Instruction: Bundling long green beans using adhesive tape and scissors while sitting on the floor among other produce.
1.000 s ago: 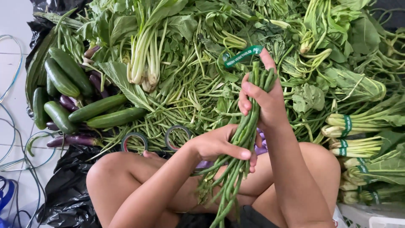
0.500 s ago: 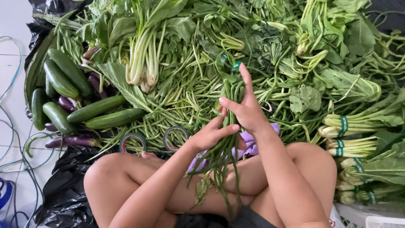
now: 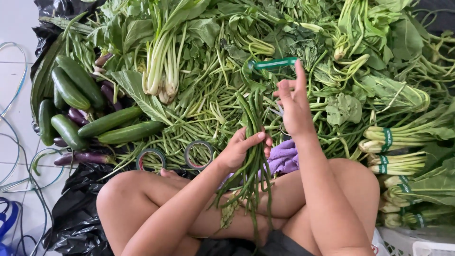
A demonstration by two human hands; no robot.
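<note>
Vegetable-strewn floor, left hand (image 3: pixel 241 149) grip closed around long beans (image 3: pixel 253 142)

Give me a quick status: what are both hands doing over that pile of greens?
Left hand shut on bundle of long beans, upright over lap. Right hand raised, fingers spread, pulling green tape strip. Two tape rolls lie beside the knee.
</note>
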